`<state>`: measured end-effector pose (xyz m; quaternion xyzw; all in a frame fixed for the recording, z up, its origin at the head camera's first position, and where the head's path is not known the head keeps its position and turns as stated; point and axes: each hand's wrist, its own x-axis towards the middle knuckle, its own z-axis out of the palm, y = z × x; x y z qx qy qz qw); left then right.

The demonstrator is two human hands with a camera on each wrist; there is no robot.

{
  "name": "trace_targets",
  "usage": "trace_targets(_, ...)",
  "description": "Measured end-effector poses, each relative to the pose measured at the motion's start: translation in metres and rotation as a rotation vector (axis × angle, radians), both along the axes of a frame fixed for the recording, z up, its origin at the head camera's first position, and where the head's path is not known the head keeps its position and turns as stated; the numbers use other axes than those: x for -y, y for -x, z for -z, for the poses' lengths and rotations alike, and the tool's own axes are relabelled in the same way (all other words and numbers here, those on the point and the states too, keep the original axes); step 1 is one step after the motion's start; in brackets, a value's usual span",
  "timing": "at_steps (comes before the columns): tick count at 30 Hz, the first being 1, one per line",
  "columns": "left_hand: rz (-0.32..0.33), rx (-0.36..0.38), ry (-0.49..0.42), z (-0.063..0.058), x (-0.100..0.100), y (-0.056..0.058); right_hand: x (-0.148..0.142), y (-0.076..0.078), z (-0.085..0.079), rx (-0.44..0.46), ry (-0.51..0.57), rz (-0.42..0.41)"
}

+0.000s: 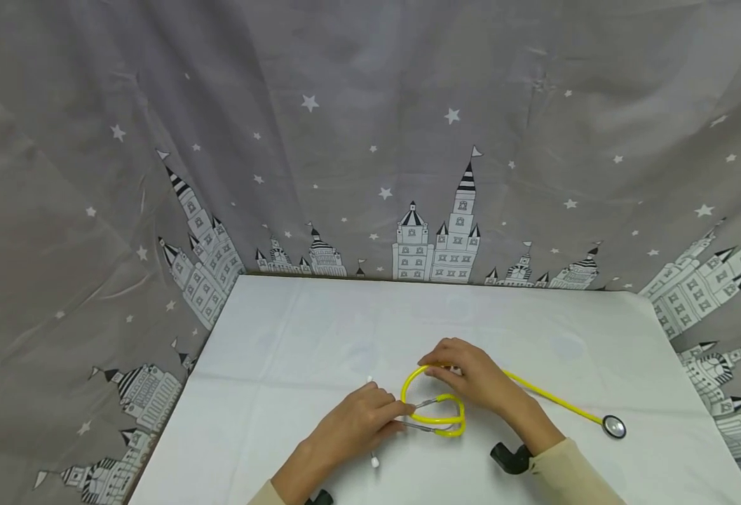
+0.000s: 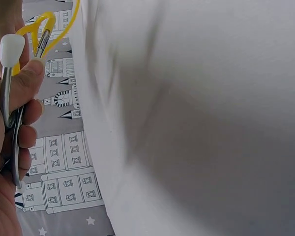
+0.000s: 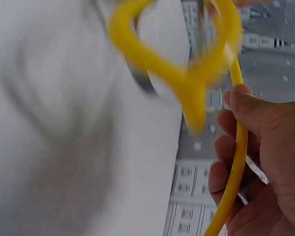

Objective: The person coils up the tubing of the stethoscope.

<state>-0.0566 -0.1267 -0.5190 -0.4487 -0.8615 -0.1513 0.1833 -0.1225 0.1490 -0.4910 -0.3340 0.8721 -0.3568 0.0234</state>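
A yellow stethoscope (image 1: pixel 553 398) is held between both hands above the white table. My left hand (image 1: pixel 360 419) grips its metal ear tubes; in the left wrist view the fingers curl round the tubes (image 2: pixel 15 142), and a white ear tip (image 2: pixel 12 50) sticks up beside the thumb. My right hand (image 1: pixel 471 372) pinches the yellow tubing (image 3: pixel 240 147) between thumb and fingers. A loop of tubing bends between the two hands. From the right hand the tube runs right to the round chest piece (image 1: pixel 613 426), which has a dark rim.
The white-covered table (image 1: pixel 307 330) meets a grey curtain (image 1: pixel 357 84) printed with castles and stars behind and at both sides. Black wrist-camera mounts (image 1: pixel 511 458) hang under both wrists.
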Motion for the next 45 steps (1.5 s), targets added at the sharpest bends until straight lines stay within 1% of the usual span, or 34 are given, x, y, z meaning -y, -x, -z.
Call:
trace_targets(2, -0.007, 0.013, -0.001, 0.0, 0.001, -0.002, -0.01, 0.003, 0.0, 0.018, -0.006, 0.043)
trace_targets(7, -0.01, 0.034, -0.015, -0.001, 0.001, -0.006, -0.04, 0.01, 0.004, 0.021, -0.009, 0.133)
trace_targets(14, 0.014, 0.007, -0.046, -0.002, 0.0, -0.007, -0.087, 0.023, 0.009, -0.014, -0.016, 0.262)
trace_targets(19, 0.017, 0.0, -0.059, -0.003, 0.0, -0.008, -0.107, 0.027, 0.013, -0.032, 0.007, 0.344)
trace_targets(22, 0.019, 0.006, -0.065, -0.003, -0.001, -0.009, -0.112, 0.027, 0.015, -0.053, 0.026, 0.35)
trace_targets(28, 0.001, 0.034, -0.061, -0.005, -0.003, -0.01, -0.111, 0.028, 0.02, -0.054, 0.029, 0.344)
trace_targets(32, 0.007, 0.006, -0.062, -0.006, -0.005, -0.009, -0.109, 0.027, 0.023, -0.055, 0.024, 0.355)
trace_targets(35, 0.021, -0.016, -0.097, -0.007, -0.004, -0.004, -0.107, 0.023, 0.025, -0.043, 0.014, 0.364)
trace_targets(37, 0.026, -0.007, -0.141, -0.008, -0.004, 0.0, -0.106, 0.02, 0.028, -0.033, 0.004, 0.368)
trace_targets(41, -0.013, 0.037, -0.218, -0.012, 0.0, 0.008, -0.101, 0.011, 0.037, -0.027, -0.021, 0.359)
trace_targets(45, -0.078, 0.064, -0.251, -0.017, 0.006, 0.016, -0.094, -0.002, 0.049, -0.043, -0.051, 0.324)
